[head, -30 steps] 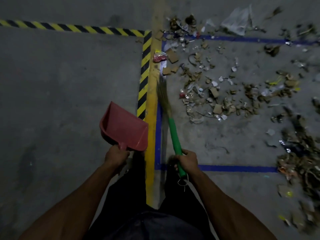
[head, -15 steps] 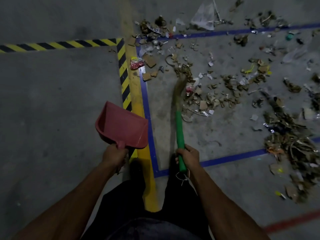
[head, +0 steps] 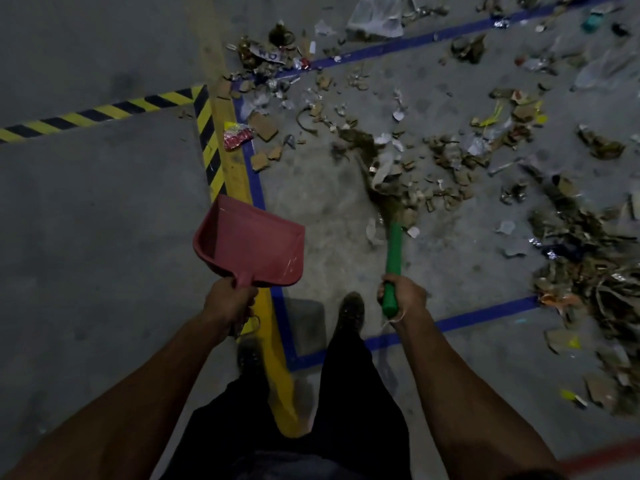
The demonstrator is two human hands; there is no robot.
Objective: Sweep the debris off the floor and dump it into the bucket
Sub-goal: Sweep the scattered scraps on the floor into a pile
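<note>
My left hand (head: 229,302) grips the handle of a red dustpan (head: 252,239), held above the floor over the yellow line, its mouth facing away from me. My right hand (head: 404,295) grips the green handle of a hand broom (head: 393,258). Its straw bristles (head: 375,174) lie in scattered debris (head: 436,161) of cardboard scraps, paper bits and wrappers inside the blue-taped square. A thicker heap of debris (head: 595,258) lies at the right. No bucket is in view.
The floor is grey concrete with a yellow line (head: 239,174), black-and-yellow hazard tape (head: 104,112) and blue tape (head: 485,311). A red snack wrapper (head: 236,137) lies on the yellow line. A clear plastic bag (head: 375,15) lies at the top. My feet (head: 349,311) straddle the blue corner.
The view has swung left-down and I have stepped forward. The broom has swept right into the debris, its bristles blurred. The dustpan stays in my left hand at much the same height.
</note>
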